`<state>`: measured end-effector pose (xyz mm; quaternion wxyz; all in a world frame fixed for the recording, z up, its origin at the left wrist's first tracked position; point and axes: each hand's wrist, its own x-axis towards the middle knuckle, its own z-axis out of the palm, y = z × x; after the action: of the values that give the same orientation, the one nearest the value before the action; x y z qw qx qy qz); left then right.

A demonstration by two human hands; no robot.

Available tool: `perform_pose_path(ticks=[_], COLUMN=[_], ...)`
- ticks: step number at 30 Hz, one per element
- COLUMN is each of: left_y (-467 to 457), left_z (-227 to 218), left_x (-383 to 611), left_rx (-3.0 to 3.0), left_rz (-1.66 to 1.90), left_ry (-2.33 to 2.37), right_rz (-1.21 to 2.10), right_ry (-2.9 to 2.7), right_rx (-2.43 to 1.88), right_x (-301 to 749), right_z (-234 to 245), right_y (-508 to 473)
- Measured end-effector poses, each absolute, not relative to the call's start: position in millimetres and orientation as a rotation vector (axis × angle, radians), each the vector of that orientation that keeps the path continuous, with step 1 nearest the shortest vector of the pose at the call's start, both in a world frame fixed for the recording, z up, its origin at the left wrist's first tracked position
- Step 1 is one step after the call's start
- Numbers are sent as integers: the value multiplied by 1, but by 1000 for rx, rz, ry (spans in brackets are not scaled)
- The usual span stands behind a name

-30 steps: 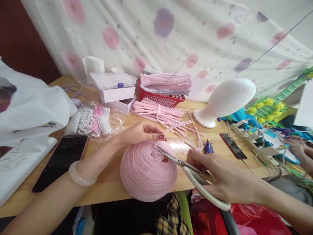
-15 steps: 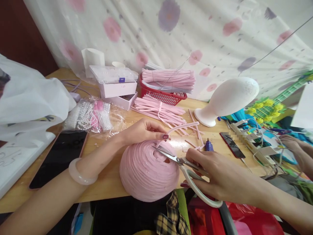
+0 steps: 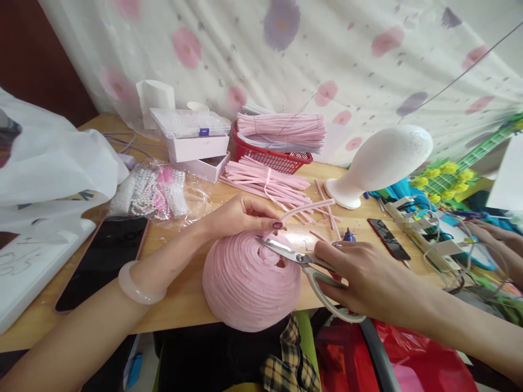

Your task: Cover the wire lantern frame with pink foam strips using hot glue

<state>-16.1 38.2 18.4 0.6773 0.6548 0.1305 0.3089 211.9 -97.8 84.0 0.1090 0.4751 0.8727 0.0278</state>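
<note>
A pink dome [image 3: 249, 288], wound in rings of fuzzy stems, stands at the table's front edge with a small hole near its top. My left hand [image 3: 245, 218] is closed over the top of the dome, pinching a pink chenille stem [image 3: 308, 207] whose free end sticks out to the right. Gripped in my right hand [image 3: 355, 272] is a pair of scissors [image 3: 322, 294] with pale handles. Their blades lie across the dome's top, close beneath my left fingertips. Whether the blades touch the stem I cannot tell.
Bundled pink stems [image 3: 265, 179] lie behind the dome, before a red basket [image 3: 273, 158] of more stems. A white foam head form [image 3: 388, 163] leans at the right, near a phone [image 3: 388, 239] and a power strip [image 3: 425, 234]. Another person's hand [image 3: 490, 239] is at far right.
The scissor blades look closer together, and my right hand has moved slightly up and left. My left hand keeps its pinch on the stem.
</note>
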Motion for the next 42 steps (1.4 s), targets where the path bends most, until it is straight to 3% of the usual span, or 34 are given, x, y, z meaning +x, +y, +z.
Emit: perform_pose_path(ticks=[6,15,33,42], left_y=[39,39,38,39], left_z=[17,12,10,11], left_x=[-16,-16,-16,-18], left_rx=[1440,1393,1292,1304], left_rz=[675,668,599,613], left_ry=[272,240,271,343], right_rz=[104,-318,-469,-357], right_ry=[2519,2607,2754,2836], right_rx=[1452,1433,1200,972], right_x=[210,215,216,222], right_z=[94,89,85,88], right_y=[-91,-62,-10,7])
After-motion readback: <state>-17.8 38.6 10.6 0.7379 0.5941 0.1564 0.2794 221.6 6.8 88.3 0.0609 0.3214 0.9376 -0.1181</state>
